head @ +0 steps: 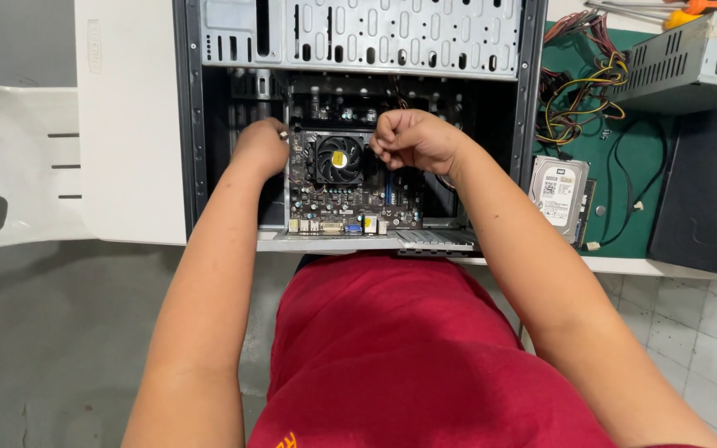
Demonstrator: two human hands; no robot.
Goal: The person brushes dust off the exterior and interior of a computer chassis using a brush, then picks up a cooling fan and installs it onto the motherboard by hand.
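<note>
- Lying open on its side, the computer case fills the upper middle of the head view, its perforated metal drive cage at the top and a pale side panel on the left.
- Both bare forearms reach up from the bottom corners over a red shirt and meet inside the case.
- A grey power supply sits at the upper right on a green mat, with a blue-and-white label on its near face and a bundle of yellow, red and black wires trailing beside it.
- The motherboard lies in the case floor between the two hands, its row of ports along the near edge.
- A hard drive rests on the mat just right of the case, carrying a white rectangular label.
- The right hand is curled into a loose fist just right of the cooler fan, fingertips pinched together; what they hold is too small to tell.
- The left hand is closed at the board's upper left corner, a small metallic piece showing at its fingertips.
</note>
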